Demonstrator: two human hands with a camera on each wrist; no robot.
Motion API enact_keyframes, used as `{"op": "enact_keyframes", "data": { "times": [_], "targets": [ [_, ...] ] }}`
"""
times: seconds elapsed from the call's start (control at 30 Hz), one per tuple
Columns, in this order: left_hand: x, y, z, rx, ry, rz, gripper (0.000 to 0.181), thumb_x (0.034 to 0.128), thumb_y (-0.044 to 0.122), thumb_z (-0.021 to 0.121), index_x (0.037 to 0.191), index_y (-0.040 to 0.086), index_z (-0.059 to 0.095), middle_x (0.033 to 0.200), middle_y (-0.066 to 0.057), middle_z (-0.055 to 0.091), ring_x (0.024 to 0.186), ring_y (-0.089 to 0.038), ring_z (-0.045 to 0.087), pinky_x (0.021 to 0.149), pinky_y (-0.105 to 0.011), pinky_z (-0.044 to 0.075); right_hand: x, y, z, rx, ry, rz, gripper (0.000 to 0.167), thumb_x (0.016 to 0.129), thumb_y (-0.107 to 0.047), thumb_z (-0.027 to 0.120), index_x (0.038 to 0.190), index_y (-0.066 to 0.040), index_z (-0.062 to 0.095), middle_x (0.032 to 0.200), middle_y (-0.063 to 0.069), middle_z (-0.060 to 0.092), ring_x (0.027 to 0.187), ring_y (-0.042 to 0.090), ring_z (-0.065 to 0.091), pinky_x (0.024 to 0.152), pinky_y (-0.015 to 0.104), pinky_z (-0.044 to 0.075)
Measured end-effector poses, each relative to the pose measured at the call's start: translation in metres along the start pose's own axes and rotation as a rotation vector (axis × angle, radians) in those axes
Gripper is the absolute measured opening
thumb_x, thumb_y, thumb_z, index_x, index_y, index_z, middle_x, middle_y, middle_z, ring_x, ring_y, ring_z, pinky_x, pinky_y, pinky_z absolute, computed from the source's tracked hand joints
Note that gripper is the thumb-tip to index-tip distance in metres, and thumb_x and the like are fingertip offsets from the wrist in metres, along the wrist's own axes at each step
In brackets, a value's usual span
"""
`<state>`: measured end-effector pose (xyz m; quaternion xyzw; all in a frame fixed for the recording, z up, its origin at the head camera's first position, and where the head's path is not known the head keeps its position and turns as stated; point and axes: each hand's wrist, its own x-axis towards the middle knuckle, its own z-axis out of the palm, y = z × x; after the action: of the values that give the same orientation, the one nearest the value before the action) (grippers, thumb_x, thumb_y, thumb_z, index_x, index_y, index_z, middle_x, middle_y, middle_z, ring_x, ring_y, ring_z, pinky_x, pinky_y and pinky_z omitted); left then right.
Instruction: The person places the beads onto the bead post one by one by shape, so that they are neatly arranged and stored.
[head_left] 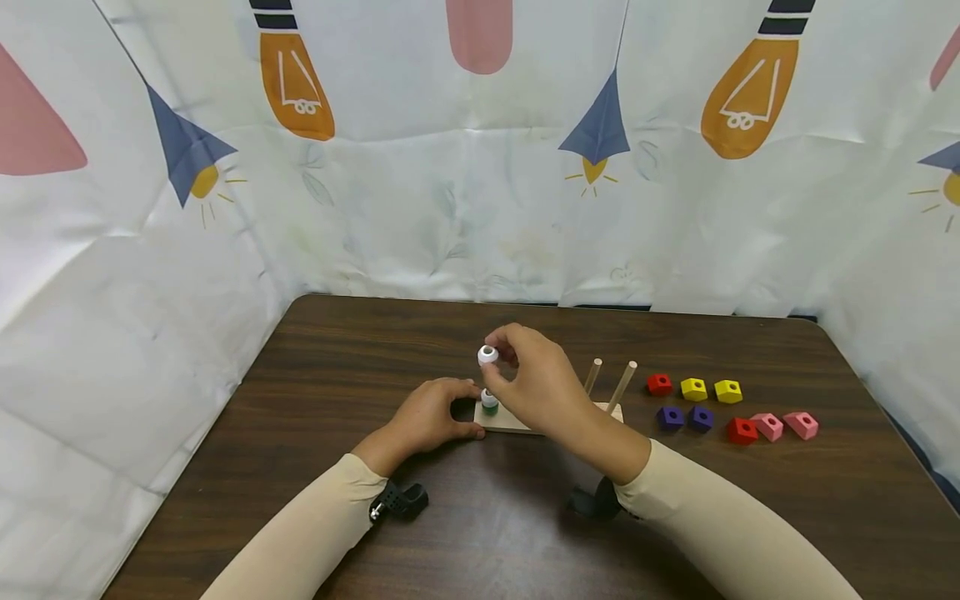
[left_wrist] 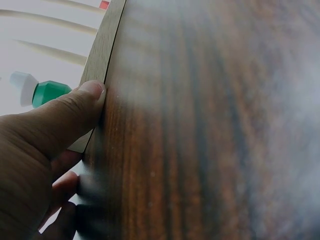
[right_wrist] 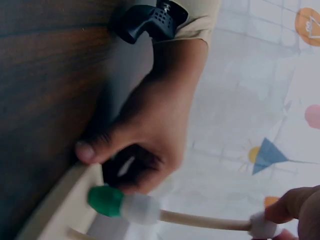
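Right hand (head_left: 536,375) pinches a white bead (head_left: 484,360) at the top of a peg (right_wrist: 205,220), near the left edge of the wooden board (head_left: 506,423) that the left hand (head_left: 427,414) grips; likely light, hard, best held by its sides.

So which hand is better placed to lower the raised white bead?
Right, I'd say: the right hand pinches that bead at the tip of the peg, while the left hand grips the end of the base and seems better suited to steadying it.
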<state>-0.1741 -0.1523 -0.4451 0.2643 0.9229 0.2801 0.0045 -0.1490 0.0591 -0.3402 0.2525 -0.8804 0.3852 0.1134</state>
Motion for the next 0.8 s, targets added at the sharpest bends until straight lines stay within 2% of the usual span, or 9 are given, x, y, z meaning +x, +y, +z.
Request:
{"op": "enact_keyframes", "data": {
  "times": [0.2,0.37,0.6,0.8],
  "targets": [
    [0.0,0.0,0.0,-0.003,-0.005,-0.007,0.048,0.0759,0.035,0.092,0.118,0.019,0.076,0.123,0.001,0.072,0.122,-0.025,0.062,0.104,-0.047,0.048,-0.006,0.007,0.013,0.102,0.079,0.033,0.024,0.093,-0.011,0.074,0.115,-0.006,0.066,0.099,-0.001,0.065,0.087,0.014,0.065,0.079,0.031,0.057],
    [0.0,-0.001,0.0,0.003,-0.01,-0.013,0.047,0.0763,0.036,0.092,0.117,0.02,0.076,0.123,0.0,0.072,0.122,-0.025,0.063,0.104,-0.047,0.048,-0.009,0.014,0.022,0.2,0.114,0.046,0.038,0.092,-0.007,0.075,0.126,-0.001,0.059,0.101,0.001,0.066,0.089,0.016,0.066,0.081,0.032,0.057],
    [0.001,0.0,0.0,0.009,-0.011,-0.027,0.048,0.076,0.036,0.092,0.118,0.019,0.076,0.124,-0.002,0.071,0.123,-0.026,0.062,0.104,-0.048,0.048,-0.016,0.022,0.033,0.25,0.125,0.097,0.059,0.09,-0.005,0.076,0.14,0.0,0.045,0.101,0.002,0.067,0.089,0.017,0.067,0.08,0.036,0.056],
    [0.001,0.0,0.0,0.021,-0.015,-0.012,0.049,0.0763,0.035,0.092,0.118,0.018,0.076,0.124,-0.002,0.071,0.123,-0.026,0.062,0.104,-0.048,0.048,-0.021,0.028,0.042,0.287,0.108,0.154,0.07,0.088,-0.003,0.077,0.146,0.0,0.036,0.101,0.002,0.068,0.089,0.019,0.067,0.08,0.037,0.057]
  ]
}}
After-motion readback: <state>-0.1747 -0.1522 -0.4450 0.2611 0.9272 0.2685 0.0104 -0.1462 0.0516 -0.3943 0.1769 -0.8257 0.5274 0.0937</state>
